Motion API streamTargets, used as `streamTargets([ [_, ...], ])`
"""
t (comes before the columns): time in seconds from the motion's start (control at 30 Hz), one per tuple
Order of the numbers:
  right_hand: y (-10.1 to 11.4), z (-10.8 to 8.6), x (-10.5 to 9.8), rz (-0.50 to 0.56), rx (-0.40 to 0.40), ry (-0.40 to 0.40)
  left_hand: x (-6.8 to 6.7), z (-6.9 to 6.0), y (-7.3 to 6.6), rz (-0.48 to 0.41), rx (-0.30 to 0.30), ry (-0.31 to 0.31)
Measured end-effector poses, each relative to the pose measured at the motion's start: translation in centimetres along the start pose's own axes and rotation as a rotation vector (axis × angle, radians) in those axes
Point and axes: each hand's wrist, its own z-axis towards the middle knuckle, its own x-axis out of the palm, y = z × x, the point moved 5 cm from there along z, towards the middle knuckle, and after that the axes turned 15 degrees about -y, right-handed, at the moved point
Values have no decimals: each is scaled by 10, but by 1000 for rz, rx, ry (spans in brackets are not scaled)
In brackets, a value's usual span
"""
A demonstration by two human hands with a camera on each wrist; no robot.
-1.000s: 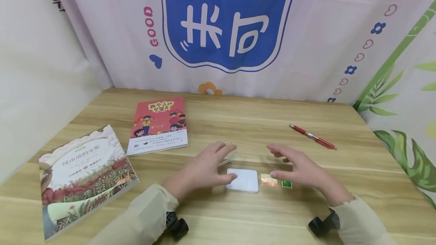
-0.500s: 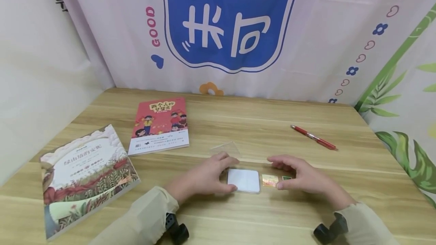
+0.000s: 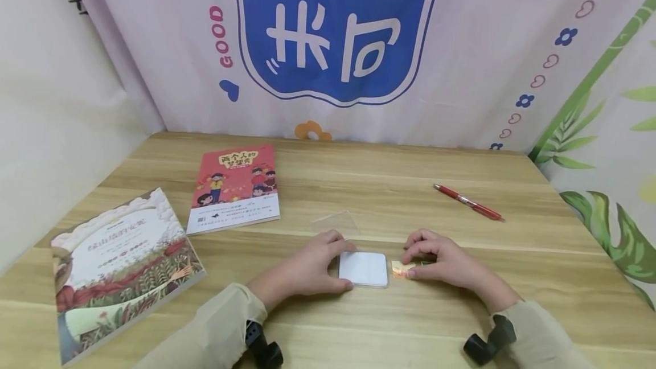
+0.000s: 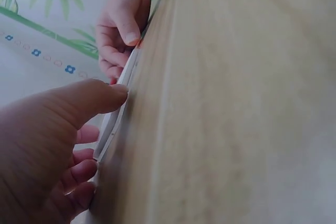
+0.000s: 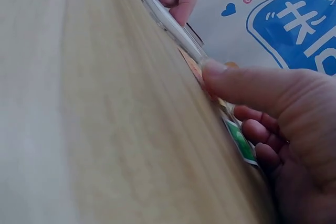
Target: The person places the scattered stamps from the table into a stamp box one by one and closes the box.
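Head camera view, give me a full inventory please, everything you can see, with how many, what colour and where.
Table: 1, light wood, below everything
Flat rounded piece: 1, white, on table between the hands
Small gold piece: 1, gold-orange, right of the white piece
Small green piece: 1, green, mostly behind the right hand
Thin plastic piece: 1, clear, beyond the left hand
Pen: 1, red, right rear
Books: 2, red-and-white and illustrated multicoloured, left
Curtain: 1, pale with blue emblem, behind
Leaf print: green, far right
Sleeves: 2, beige
Wrist devices: 2, black
Hands: 2, bare; left grips white piece, right by gold piece
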Motion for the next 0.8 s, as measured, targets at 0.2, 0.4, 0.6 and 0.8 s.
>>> streamTargets([
  [0.2, -1, 0, 5, 10, 62, -1, 2, -6, 4, -57, -60, -14],
  [0.4, 3, 2, 5, 11, 128, -17, 4, -8, 7, -117, -83, -69],
  [0.6, 9, 6, 4, 15, 152, -34, 7, -9, 9, -152, -103, -124],
  [0.8, 12, 5, 4, 16, 194, -27, 10, -9, 10, -148, -106, -142],
])
